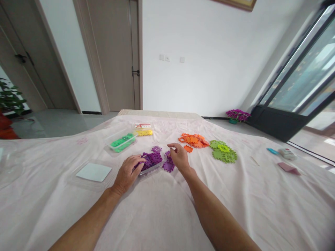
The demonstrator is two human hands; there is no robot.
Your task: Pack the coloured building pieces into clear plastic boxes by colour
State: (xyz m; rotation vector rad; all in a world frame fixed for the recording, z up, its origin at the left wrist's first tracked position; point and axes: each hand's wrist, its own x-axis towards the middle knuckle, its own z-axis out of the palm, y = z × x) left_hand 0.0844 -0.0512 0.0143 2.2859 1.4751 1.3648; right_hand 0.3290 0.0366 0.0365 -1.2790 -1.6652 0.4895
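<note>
A clear plastic container [153, 170] holds a heap of purple notched plastic pieces [153, 158]. My left hand [128, 171] grips the container's left side, its fingers curled over the rim against the pieces. Just right of the container is my right hand [179, 157], index finger bent outward and thumb close to a purple piece at its fingertips; the other fingers are partly hidden. Loose purple pieces [168, 166] lie on the cloth under and beside that hand. Another lighter purple piece [156, 149] lies behind the container.
Orange pieces [195, 140] and light green pieces [223, 153] lie in piles to the right. Behind on the left are a container of green pieces [122, 142] and a box with yellow pieces [143, 132]. A clear lid [94, 172] with a white label lies left, on the pale tablecloth [157, 216].
</note>
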